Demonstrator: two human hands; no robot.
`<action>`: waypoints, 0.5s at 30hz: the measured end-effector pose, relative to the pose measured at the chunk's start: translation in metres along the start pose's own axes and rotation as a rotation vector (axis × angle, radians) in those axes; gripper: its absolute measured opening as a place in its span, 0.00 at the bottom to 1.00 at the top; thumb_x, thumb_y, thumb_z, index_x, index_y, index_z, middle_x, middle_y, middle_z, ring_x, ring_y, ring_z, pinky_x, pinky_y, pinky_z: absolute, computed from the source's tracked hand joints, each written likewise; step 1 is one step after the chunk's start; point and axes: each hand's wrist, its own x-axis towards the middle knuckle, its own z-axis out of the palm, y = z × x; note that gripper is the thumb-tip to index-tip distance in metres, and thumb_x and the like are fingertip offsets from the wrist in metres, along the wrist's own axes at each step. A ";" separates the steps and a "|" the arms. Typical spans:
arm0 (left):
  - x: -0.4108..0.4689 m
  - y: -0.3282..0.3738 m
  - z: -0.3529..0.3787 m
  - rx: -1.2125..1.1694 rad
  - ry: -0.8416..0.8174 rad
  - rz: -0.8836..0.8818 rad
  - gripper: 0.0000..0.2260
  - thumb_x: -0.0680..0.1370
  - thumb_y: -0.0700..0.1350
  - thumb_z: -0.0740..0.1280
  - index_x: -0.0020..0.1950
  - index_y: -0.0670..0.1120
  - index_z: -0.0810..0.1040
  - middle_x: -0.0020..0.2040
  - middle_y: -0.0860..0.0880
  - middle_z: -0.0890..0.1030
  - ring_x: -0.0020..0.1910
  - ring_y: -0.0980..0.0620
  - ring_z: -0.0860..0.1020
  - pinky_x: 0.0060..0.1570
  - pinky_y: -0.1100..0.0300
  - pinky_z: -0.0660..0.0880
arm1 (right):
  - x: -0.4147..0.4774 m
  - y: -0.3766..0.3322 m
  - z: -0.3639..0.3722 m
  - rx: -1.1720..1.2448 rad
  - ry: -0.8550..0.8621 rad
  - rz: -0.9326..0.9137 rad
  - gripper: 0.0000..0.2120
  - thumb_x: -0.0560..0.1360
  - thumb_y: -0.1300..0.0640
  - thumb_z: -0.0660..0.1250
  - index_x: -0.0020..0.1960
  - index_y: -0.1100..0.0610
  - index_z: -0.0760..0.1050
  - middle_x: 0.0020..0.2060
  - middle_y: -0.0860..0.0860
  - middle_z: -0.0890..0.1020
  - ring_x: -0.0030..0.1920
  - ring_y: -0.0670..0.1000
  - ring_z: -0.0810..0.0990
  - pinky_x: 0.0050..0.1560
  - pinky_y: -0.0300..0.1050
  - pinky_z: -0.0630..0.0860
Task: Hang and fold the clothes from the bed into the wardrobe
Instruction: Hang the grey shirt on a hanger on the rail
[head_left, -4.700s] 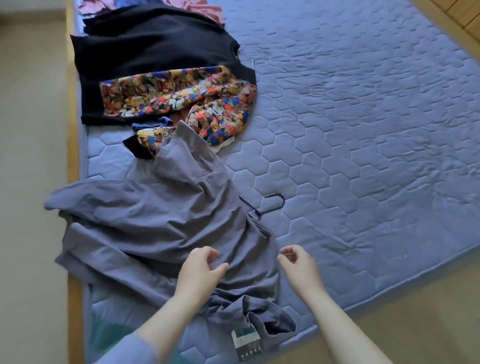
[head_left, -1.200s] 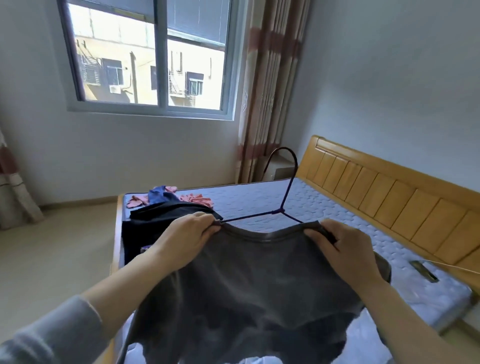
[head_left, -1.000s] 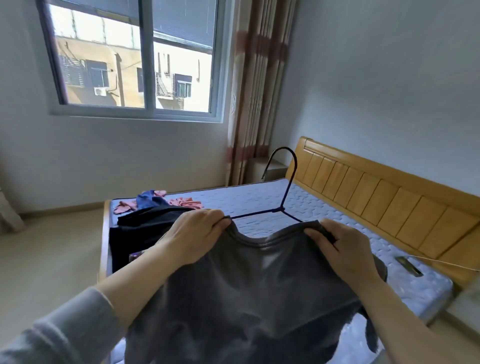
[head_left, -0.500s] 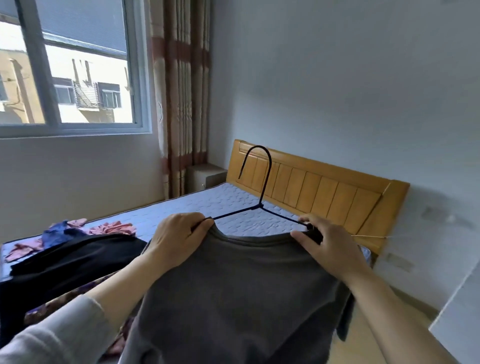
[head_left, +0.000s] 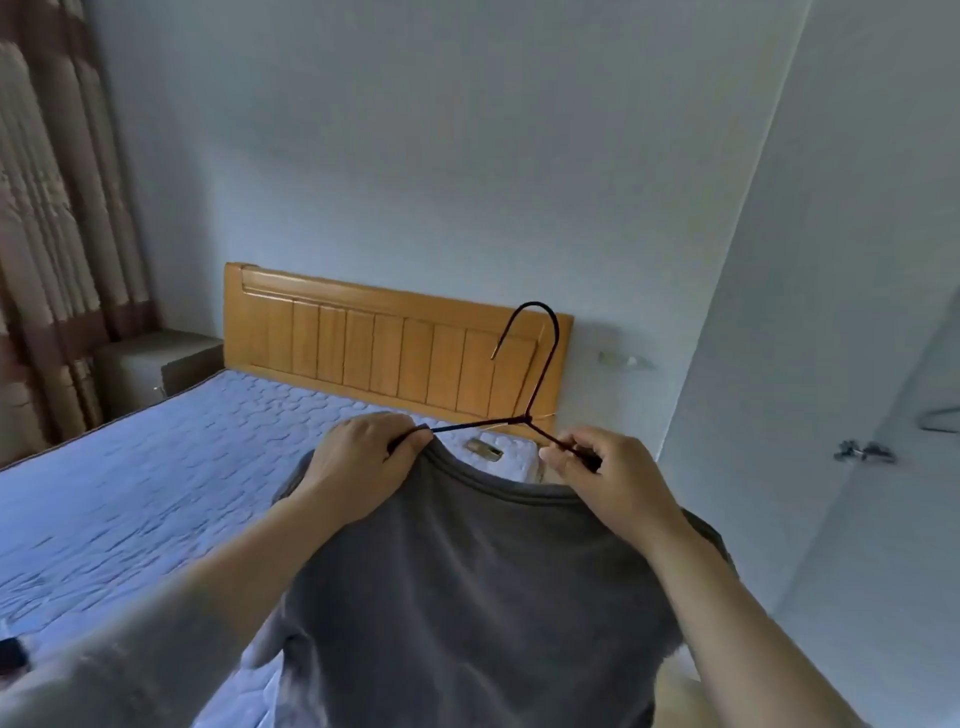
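Left hand (head_left: 363, 465) and right hand (head_left: 613, 480) each grasp the shirt (head_left: 467, 597) shoulders on hanger (head_left: 527, 384); hook rises between them.

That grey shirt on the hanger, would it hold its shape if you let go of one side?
Probably not. The grey shirt sags in soft folds below the hanger, so it looks floppy and light. With the left hand and right hand pinching each shoulder, releasing one might let it slide off the thin wire.
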 end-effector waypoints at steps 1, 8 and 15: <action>0.011 0.005 0.011 -0.032 -0.023 0.039 0.15 0.81 0.54 0.60 0.34 0.56 0.68 0.31 0.58 0.72 0.34 0.59 0.71 0.34 0.65 0.63 | 0.001 0.007 -0.004 -0.012 0.004 0.021 0.10 0.77 0.42 0.65 0.41 0.46 0.78 0.31 0.40 0.79 0.33 0.43 0.76 0.34 0.42 0.72; 0.096 0.043 0.078 -0.326 -0.128 0.229 0.05 0.79 0.48 0.66 0.46 0.48 0.79 0.42 0.54 0.78 0.44 0.53 0.75 0.44 0.59 0.72 | -0.006 0.057 -0.046 -0.080 0.211 0.282 0.13 0.79 0.45 0.64 0.37 0.47 0.78 0.22 0.38 0.72 0.25 0.42 0.70 0.29 0.38 0.61; 0.136 0.092 0.154 -0.455 -0.236 0.335 0.06 0.78 0.45 0.67 0.52 0.46 0.80 0.46 0.51 0.80 0.45 0.51 0.77 0.48 0.57 0.75 | -0.016 0.109 -0.089 -0.226 0.446 0.626 0.15 0.78 0.46 0.64 0.35 0.48 0.78 0.22 0.42 0.73 0.26 0.46 0.70 0.32 0.43 0.64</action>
